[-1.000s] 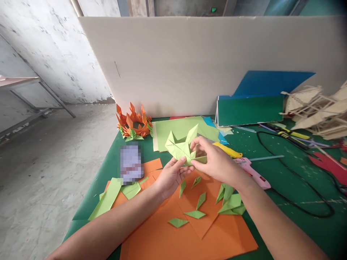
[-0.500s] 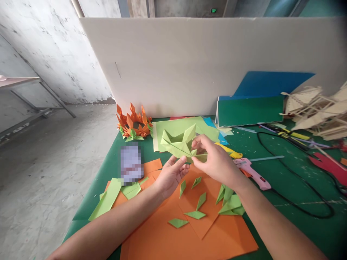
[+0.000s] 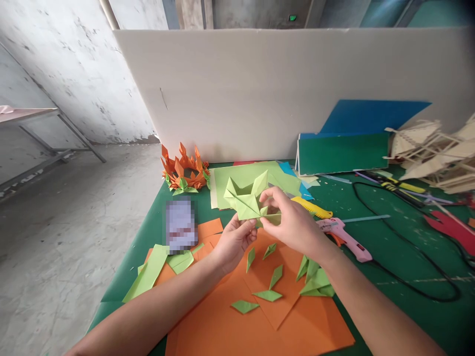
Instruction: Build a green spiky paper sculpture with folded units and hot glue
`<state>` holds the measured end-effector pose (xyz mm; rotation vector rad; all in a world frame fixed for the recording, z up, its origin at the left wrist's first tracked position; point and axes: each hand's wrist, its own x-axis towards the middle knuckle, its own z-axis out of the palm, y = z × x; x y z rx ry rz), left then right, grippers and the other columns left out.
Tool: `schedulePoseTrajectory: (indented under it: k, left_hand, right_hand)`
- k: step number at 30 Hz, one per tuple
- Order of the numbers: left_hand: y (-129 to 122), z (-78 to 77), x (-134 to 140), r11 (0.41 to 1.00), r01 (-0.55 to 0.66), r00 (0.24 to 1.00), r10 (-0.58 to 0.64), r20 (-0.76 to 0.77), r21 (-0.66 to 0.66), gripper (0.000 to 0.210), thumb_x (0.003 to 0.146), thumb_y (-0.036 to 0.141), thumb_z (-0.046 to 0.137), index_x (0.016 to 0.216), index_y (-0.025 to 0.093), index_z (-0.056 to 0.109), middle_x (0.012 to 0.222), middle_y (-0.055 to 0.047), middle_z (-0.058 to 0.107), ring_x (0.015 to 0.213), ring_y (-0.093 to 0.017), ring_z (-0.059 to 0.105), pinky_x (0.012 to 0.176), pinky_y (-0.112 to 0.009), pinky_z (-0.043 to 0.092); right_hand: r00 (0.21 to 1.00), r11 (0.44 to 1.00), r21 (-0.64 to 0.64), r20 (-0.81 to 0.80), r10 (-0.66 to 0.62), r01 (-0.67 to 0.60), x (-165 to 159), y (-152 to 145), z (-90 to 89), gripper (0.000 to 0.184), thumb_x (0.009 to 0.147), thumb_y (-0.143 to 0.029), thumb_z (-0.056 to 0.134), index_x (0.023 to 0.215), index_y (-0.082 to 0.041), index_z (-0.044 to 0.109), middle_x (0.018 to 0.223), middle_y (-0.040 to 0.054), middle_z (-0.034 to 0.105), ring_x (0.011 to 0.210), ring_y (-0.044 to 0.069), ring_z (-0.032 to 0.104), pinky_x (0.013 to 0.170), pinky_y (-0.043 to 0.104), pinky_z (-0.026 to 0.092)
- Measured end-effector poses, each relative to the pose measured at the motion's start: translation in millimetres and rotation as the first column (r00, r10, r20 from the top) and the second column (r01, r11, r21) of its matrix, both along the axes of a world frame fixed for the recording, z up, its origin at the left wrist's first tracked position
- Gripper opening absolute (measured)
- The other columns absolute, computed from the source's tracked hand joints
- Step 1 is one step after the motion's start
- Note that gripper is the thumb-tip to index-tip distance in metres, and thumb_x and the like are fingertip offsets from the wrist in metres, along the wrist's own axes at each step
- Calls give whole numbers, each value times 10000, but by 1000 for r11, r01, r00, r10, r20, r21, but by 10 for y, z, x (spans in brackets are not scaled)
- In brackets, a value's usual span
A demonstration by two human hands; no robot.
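Observation:
A folded light-green paper piece (image 3: pixel 247 200), ring-like with pointed corners, is held up above the table between both hands. My left hand (image 3: pixel 237 240) pinches its lower edge from below, thumb uppermost. On the right side, my right hand (image 3: pixel 287 212) grips it between thumb and curled fingers, by a small pointed fold. Below the hands, several small green folded paper diamonds (image 3: pixel 245 306) lie on a large orange paper sheet (image 3: pixel 297 329). Larger green folded pieces (image 3: pixel 315 282) sit near my right forearm.
An orange and green paper crown (image 3: pixel 185 170) stands at the back left. Blurred in the picture, a purplish block (image 3: pixel 181 225) lies nearer. To the right are a yellow cutter (image 3: pixel 313 207), a pink glue gun (image 3: pixel 347 238) with its black cable, and a wooden stick model (image 3: pixel 438 153).
The green paper piece has turned and tilted slightly in my hands, its left corner shifting right. My left fingers have closed in more under its lower edge.

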<state>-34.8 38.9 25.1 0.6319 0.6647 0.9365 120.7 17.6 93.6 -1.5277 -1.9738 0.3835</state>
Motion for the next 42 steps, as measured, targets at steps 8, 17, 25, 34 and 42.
schedulePoseTrajectory:
  k: [8,17,25,34,42]
  left_hand:
    - [68,-44,-23,1000,2,998,-2,69,7,328,664,280,843,735,145,553,671,48,509,588,-43,463,582,-178,399]
    - [203,-101,-36,1000,-4,994,1,112,20,298,728,232,799,693,146,517,638,46,473,583,-51,444,591,-181,397]
    - [269,-96,-39,989,-129,967,140,213,-67,102,811,105,694,797,126,595,749,14,572,674,-52,575,667,-164,492]
    - [249,-63,-27,981,-122,975,147,165,-151,219,889,108,601,1102,151,577,896,-39,652,850,-110,676,804,-208,545]
    - [289,-74,-47,990,-121,979,132,157,-77,175,855,59,601,1014,129,616,905,-45,679,749,-73,641,740,-174,508]
  right_hand:
    - [998,1000,20,63,1,-3,69,-35,56,409,784,-230,660,1118,-275,427,953,6,680,905,193,670,701,266,479]
    - [915,996,54,392,-92,77,104,-70,116,351,803,-123,633,1095,-227,469,884,42,698,841,251,674,638,313,455]
    - [883,989,123,452,-127,80,173,2,47,305,806,-93,621,1063,-221,518,784,13,688,714,223,641,611,306,407]
    - [876,989,137,469,-113,54,111,77,-35,244,847,-119,564,1075,-203,582,771,34,683,723,219,613,666,324,403]
    - [896,976,-114,388,215,-185,430,69,41,729,678,-643,704,1317,-331,545,1346,87,567,1243,377,467,958,492,370]
